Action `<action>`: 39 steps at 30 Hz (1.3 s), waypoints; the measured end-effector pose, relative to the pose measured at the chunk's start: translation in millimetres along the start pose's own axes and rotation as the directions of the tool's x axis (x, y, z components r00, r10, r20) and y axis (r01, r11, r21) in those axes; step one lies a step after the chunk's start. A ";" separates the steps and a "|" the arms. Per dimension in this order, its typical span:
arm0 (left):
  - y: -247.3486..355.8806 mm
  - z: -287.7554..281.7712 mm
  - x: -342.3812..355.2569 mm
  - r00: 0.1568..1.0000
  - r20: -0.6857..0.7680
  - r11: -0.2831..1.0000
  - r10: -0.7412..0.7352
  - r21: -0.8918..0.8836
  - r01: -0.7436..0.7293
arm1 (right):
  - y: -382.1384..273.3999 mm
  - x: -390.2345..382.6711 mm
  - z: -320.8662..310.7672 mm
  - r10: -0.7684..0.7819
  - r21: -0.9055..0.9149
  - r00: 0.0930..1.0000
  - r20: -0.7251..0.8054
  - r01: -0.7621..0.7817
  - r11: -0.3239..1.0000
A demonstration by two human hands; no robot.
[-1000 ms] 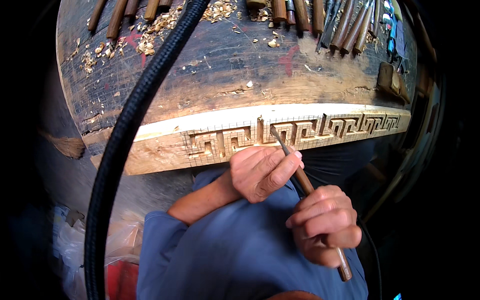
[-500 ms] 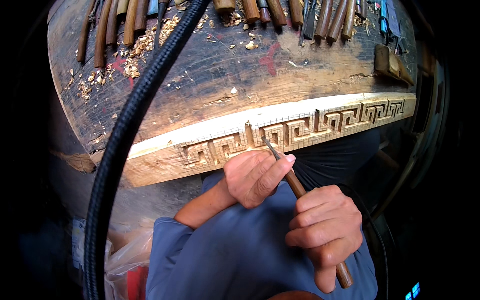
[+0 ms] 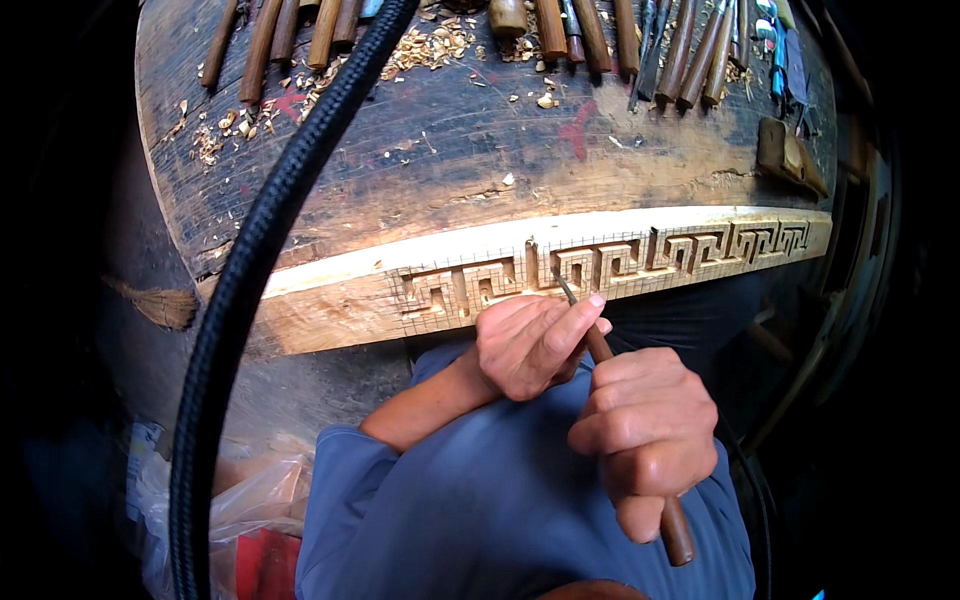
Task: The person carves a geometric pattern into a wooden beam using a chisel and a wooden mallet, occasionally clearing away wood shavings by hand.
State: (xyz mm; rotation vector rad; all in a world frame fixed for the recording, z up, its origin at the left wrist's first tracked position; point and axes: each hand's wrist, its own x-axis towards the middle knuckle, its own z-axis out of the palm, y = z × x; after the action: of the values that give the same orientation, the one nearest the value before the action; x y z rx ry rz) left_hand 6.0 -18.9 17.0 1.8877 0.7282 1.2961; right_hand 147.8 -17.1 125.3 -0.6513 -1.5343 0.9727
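A long wooden board (image 3: 330, 325) lies along the near edge of the workbench, its front face cut with a square meander pattern over a pencilled grid. My right hand (image 3: 645, 425) is wrapped round the brown wooden handle of a chisel (image 3: 677, 540), whose butt sticks out below the fist. Close to the blade, my left hand (image 3: 530, 345) steadies the chisel between thumb and fingers and rests against the board's lower edge. The narrow steel tip touches a recess near the middle of the pattern. Its exact cutting edge is too small to make out.
Several wooden-handled carving tools (image 3: 690, 60) line the far side of the workbench (image 3: 450, 150) among wood shavings (image 3: 430, 48). A wooden block (image 3: 785, 155) sits at the right. A black braided cable (image 3: 262, 235) crosses the view. A brush (image 3: 160, 303) and plastic bag (image 3: 265, 495) are at left.
The whole view has shifted, so bench and board appear further right and lower. The chisel tip stays in the same recess; both hands keep their hold, the handle slightly steeper in the picture.
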 end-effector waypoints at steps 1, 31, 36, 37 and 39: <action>0.6 0.3 -0.2 1.000 -0.001 1.000 0.010 0.005 -0.010 | -0.5 -3.7 0.6 -0.031 -0.007 0.999 0.012 0.031 0.999; 0.7 -7.1 7.7 0.983 0.157 0.995 0.096 0.012 -0.099 | -24.1 -27.0 -14.7 -0.071 0.129 0.959 -0.273 0.110 0.986; -0.8 -5.3 3.6 0.990 0.118 0.993 0.080 0.073 -0.089 | -18.7 -24.4 -21.6 -0.046 0.213 0.973 -0.227 0.096 0.972; -2.0 -4.2 3.2 0.991 0.104 0.992 0.088 0.081 -0.096 | -16.9 -23.5 -21.1 -0.046 0.216 0.969 -0.243 0.100 0.971; -2.9 -2.4 3.0 0.990 0.083 0.987 0.116 0.097 -0.124 | -15.2 -22.2 -19.4 -0.041 0.223 0.961 -0.273 0.105 0.969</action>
State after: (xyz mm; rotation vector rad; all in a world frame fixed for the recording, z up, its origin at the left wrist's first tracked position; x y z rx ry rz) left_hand 4.6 -14.3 16.8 2.0803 0.6600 1.2727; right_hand 172.7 -38.9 127.1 -0.5285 -1.1760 0.9511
